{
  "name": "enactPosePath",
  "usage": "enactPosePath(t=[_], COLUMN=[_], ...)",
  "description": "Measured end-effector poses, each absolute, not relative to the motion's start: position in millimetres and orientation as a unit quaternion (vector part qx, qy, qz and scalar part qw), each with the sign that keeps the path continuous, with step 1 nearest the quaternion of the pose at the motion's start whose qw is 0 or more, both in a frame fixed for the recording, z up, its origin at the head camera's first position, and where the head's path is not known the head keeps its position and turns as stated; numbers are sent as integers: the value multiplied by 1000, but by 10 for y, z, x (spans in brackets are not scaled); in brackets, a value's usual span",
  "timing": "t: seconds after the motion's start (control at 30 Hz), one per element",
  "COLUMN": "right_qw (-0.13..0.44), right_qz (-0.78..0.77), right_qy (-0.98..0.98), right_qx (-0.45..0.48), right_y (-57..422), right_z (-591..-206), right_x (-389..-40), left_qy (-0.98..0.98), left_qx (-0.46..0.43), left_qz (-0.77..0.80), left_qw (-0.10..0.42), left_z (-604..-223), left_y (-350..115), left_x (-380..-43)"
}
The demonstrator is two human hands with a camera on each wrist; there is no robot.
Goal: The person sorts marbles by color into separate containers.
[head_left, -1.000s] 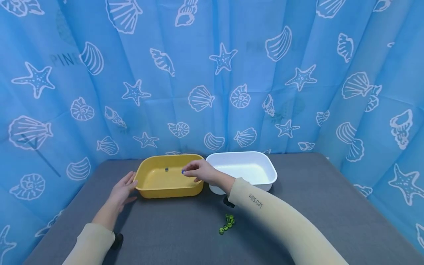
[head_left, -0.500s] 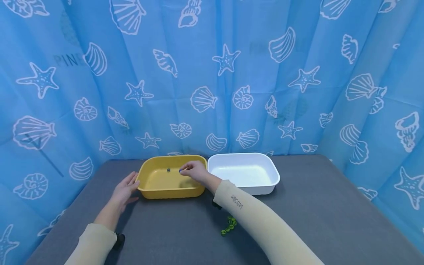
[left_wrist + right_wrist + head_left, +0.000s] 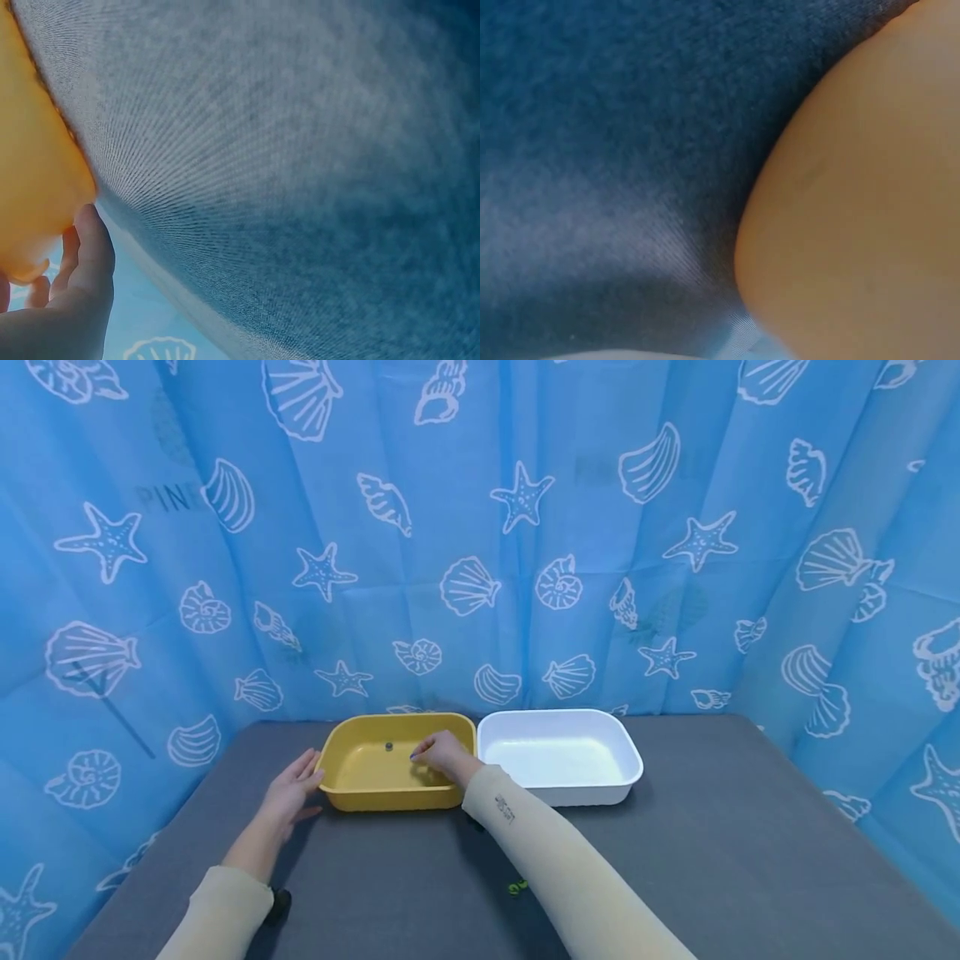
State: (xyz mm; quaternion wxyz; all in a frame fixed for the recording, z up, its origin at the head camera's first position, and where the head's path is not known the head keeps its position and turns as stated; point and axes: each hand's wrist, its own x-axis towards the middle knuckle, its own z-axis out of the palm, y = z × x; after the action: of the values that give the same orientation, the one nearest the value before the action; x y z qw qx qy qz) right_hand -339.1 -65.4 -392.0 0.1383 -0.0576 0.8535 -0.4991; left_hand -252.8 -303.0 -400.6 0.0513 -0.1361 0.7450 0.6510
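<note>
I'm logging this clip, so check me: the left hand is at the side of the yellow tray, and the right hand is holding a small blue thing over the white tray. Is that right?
Not quite: the right hand is holding the small blue thing over the yellow tray, not the white tray, as the head view shows.

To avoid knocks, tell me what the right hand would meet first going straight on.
Likely the floor of the yellow tray; the right hand seems angled down, but depth is unclear.

Right hand (image 3: 444, 755) seemingly lower in yellow tray (image 3: 393, 801), sleeve (image 3: 558, 860) covering more green pieces (image 3: 514, 889)
</note>
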Motion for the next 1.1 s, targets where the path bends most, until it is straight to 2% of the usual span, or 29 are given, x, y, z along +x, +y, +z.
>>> enactPosePath(t=[0.53, 0.67, 0.8, 0.93, 1.1], right_qw=[139, 147, 159, 162, 127], right_qz=[-391, -355, -371, -421, -502], right_qy=[908, 920, 912, 892, 856], right_qx=[-67, -74, -76, -42, -9], right_y=[-732, -746, -741, -712, -651], right_z=[-3931, -4008, -4126, -4021, -3883], right_x=[-3471, -3588, -3730, -3631, -3519], left_qy=[747, 748, 751, 749, 746], left_qx=[-140, -133, -120, -125, -128], left_qz=[649, 649, 648, 648, 651], left_qw=[39, 41, 48, 51, 56], left_z=[-3977, -3977, -3961, -3934, -3932], left_y=[-3040, -3030, -3026, -3016, -3011], left_x=[-2505, -2498, -2494, -2499, -2520])
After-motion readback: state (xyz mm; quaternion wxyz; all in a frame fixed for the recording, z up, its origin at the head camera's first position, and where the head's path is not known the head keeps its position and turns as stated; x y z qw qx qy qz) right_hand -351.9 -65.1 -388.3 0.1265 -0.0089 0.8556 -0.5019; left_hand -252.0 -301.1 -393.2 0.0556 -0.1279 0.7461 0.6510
